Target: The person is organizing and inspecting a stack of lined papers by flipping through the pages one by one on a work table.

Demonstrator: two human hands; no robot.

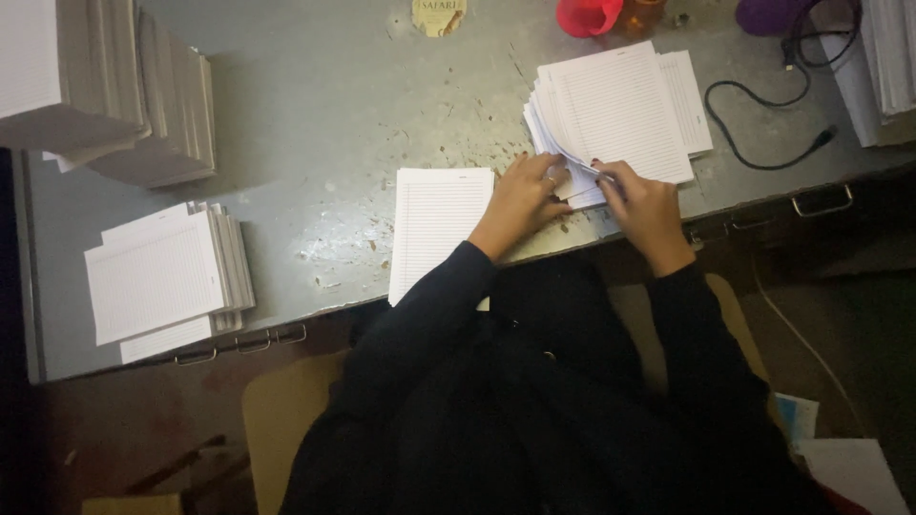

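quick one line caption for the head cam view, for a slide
Both hands, left hand and right hand, leaf through a fanned stack of lined sheets on a worn grey desk.

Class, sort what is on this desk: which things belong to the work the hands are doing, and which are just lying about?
In use:
left hand
right hand
fanned stack of lined sheets
single lined sheet

Lying about:
black cable
red cup
paper stacks at far left
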